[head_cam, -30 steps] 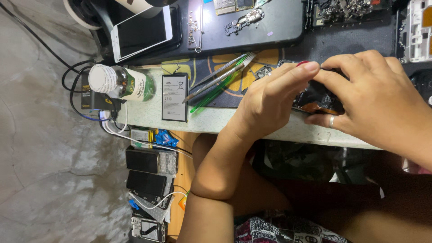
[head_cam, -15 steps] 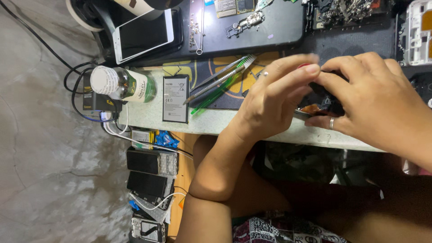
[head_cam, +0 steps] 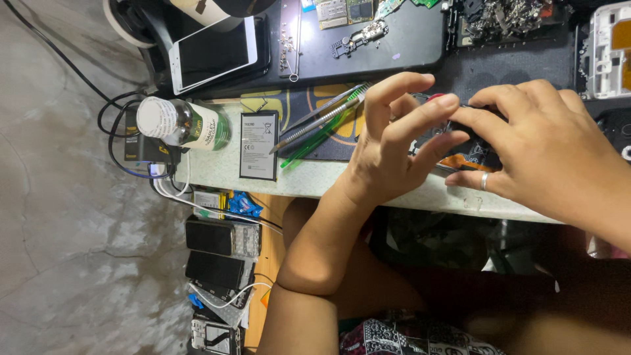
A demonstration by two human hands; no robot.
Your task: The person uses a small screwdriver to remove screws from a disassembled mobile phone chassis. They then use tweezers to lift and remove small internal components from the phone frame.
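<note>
My left hand (head_cam: 394, 151) and my right hand (head_cam: 559, 148) meet over a dark opened phone (head_cam: 474, 156) with an orange flex strip, at the table's front edge. My left thumb and middle finger pinch its left end, while the index finger is lifted and spread. The right hand, with a ring on one finger, covers and grips the phone from the right, so most of the phone is hidden.
On the table (head_cam: 223, 174) to the left lie green pens and tweezers (head_cam: 322, 125), a flat battery (head_cam: 258, 146) and a white-capped bottle (head_cam: 177, 123). Behind are a white phone (head_cam: 213, 52), a black tray (head_cam: 401, 46) with circuit boards, and a white phone frame (head_cam: 608, 49). Several phones (head_cam: 220, 253) lie on the floor.
My left hand's fingers have lifted and spread apart above the phone; earlier they were curled low over it. The right hand has stayed on the phone.
</note>
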